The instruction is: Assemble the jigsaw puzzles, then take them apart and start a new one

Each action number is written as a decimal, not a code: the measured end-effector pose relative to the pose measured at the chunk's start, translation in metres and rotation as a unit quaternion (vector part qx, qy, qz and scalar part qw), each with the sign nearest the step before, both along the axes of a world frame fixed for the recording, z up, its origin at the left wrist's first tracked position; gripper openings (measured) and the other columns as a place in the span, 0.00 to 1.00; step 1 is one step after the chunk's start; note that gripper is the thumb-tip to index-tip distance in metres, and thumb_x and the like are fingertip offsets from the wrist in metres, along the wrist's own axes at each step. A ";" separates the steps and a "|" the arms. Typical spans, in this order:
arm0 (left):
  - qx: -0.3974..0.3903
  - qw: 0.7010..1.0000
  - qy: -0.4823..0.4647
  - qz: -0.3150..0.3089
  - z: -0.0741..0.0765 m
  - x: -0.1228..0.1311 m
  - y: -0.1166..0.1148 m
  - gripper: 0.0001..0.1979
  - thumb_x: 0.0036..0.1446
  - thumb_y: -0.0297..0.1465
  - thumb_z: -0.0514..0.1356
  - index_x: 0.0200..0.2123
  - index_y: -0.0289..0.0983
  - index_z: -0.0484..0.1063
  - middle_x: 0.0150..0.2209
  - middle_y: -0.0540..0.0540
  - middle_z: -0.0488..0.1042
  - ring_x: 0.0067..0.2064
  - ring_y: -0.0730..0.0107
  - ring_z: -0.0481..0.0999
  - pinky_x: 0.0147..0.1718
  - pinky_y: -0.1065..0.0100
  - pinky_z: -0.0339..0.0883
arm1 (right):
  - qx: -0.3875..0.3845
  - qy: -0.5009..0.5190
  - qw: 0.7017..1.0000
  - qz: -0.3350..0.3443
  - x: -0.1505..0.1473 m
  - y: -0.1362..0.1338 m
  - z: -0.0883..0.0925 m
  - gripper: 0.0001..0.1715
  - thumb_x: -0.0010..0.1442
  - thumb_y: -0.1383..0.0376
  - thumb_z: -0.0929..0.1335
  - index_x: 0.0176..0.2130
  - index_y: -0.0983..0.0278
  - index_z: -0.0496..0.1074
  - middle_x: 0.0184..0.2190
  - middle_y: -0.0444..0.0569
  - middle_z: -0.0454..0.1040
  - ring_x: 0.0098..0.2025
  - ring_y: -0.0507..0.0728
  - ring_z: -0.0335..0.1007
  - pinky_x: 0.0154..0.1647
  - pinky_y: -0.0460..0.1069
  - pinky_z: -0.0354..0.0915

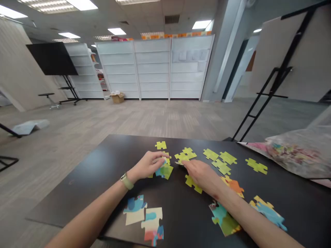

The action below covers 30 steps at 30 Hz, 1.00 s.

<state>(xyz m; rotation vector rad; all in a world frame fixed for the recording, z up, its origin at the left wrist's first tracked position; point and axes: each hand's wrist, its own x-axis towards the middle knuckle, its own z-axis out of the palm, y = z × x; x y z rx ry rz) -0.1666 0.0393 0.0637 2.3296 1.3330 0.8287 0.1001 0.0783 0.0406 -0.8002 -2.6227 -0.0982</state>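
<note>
Large jigsaw pieces lie scattered on a black table (98, 179). My left hand (150, 165) has its fingers curled onto a blue and green piece (164, 170) near the middle, pinching its edge. My right hand (200, 174) lies flat and stretched out, fingertips touching a yellow-green piece (184, 156). Another yellow-green piece (193, 184) lies partly under my right wrist. Several more yellow-green pieces (222, 162) spread to the right. Two joined white and blue pieces (144, 218) sit near the front edge. Colourful pieces (223, 220) lie under and beside my right forearm.
A puzzle box or printed sheet in plastic (292, 155) rests on the table's right end. A black easel (274, 82) with a board stands behind it. White shelving (155, 69) lines the far wall, with a screen on a stand (53, 60) and a cardboard box (117, 97) on the floor.
</note>
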 end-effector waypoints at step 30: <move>0.009 0.980 0.192 -0.052 -0.017 -0.035 0.006 0.20 0.63 0.30 0.60 0.58 0.42 0.71 0.62 0.41 0.67 0.62 0.51 0.67 0.61 0.52 0.59 | -0.421 0.283 0.860 -0.061 0.003 -0.019 0.012 0.19 0.60 0.68 0.58 0.46 0.61 0.72 0.40 0.49 0.73 0.46 0.59 0.69 0.47 0.55 0.64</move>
